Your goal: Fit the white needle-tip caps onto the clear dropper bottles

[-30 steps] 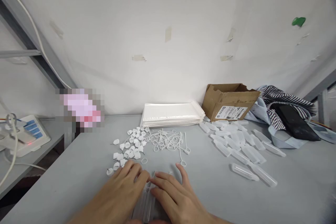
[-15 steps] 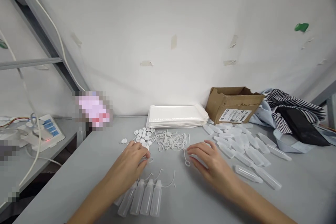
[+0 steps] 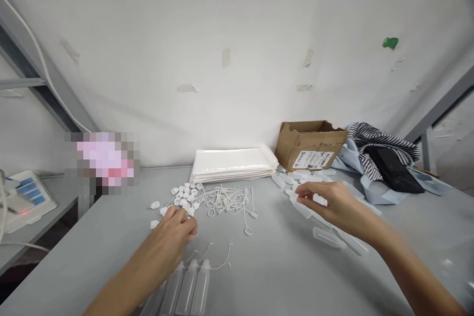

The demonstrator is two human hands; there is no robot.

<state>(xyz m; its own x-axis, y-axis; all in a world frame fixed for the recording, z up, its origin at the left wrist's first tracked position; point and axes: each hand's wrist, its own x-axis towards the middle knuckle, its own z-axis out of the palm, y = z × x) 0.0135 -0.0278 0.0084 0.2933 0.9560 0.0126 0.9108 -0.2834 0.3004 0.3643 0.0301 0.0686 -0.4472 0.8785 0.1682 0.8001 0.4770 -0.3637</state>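
Note:
My left hand point(image 3: 171, 237) rests with curled fingers at the near edge of a scatter of small white caps point(image 3: 185, 196); whether it holds one is hidden. My right hand point(image 3: 333, 207) reaches over the pile of clear empty bottles point(image 3: 326, 217), fingers pinched on one bottle at its left side. A tangle of thin white ring-ended pins point(image 3: 229, 200) lies between the hands. Three capped bottles point(image 3: 188, 284) lie side by side near the front edge.
A stack of white padded bags point(image 3: 233, 163) lies against the wall. An open cardboard box point(image 3: 309, 144) stands to its right, then striped cloth with a black phone point(image 3: 392, 168). A white device point(image 3: 22, 197) sits on a lower shelf at left.
Both hands left the row of capped bottles. My left hand moved to the caps, and my right hand swung right to the loose bottles and closed on one.

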